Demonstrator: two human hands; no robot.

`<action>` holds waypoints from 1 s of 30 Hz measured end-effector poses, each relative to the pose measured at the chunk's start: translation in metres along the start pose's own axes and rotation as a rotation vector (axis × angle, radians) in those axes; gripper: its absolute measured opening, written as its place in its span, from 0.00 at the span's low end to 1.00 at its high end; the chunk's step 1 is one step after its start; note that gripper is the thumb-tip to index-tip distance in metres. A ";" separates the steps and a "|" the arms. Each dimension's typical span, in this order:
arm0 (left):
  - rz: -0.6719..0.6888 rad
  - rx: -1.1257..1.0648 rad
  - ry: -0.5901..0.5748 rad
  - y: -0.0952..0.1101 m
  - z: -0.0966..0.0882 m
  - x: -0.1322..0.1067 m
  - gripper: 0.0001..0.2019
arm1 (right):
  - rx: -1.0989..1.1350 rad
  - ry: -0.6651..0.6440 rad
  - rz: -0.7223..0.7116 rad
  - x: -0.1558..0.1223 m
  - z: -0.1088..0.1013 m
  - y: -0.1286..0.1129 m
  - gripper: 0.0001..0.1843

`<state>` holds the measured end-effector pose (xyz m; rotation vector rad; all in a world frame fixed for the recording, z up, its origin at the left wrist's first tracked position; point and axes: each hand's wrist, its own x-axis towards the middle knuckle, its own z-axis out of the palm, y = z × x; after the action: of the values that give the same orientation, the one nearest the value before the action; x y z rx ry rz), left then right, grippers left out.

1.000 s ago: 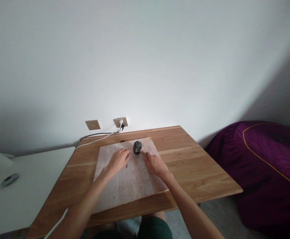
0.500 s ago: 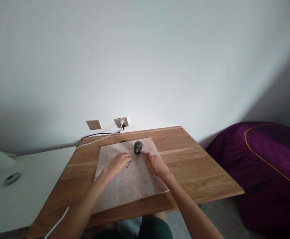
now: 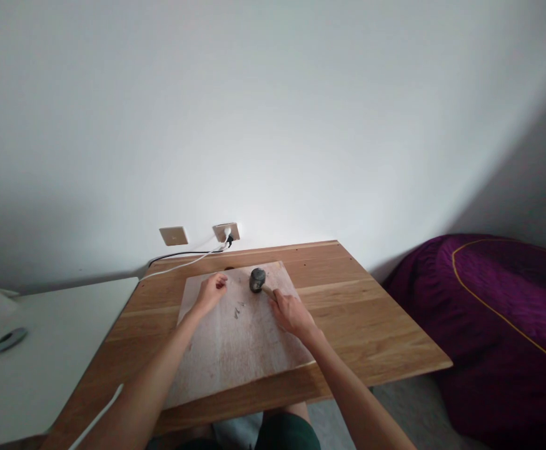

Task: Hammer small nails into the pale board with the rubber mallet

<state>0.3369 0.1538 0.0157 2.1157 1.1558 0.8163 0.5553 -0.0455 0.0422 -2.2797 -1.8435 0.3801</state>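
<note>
My right hand point(image 3: 292, 312) is wrapped round the pale handle of a mallet point(image 3: 257, 280). The mallet's dark, thick head rests on or just over the far part of a whitish board point(image 3: 226, 362). Left of it, my left hand point(image 3: 212, 292) is above the board with its fingers curled in. Whatever those fingers hold, if anything, is hidden. Between the two hands, a few small grey bits point(image 3: 237, 310) lie on the board, too small to name.
The board lies on a wooden table point(image 3: 376, 325) against a white wall. Cables run to a wall socket point(image 3: 226, 232). A white surface point(image 3: 67, 337) with a grey ring-shaped thing point(image 3: 9, 340) adjoins at left. A purple beanbag-like thing point(image 3: 423, 312) stands at right.
My left hand has moved up and left, away from the small grey bits, which now show. My right hand stays on the mallet, nearly unmoved.
</note>
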 end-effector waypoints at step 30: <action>0.131 0.280 -0.139 0.016 -0.002 0.021 0.17 | 0.041 0.022 0.006 -0.002 -0.004 -0.002 0.20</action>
<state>0.3530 0.1653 0.0338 2.4570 1.1208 0.5794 0.5545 -0.0469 0.0471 -2.2546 -1.8018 0.3878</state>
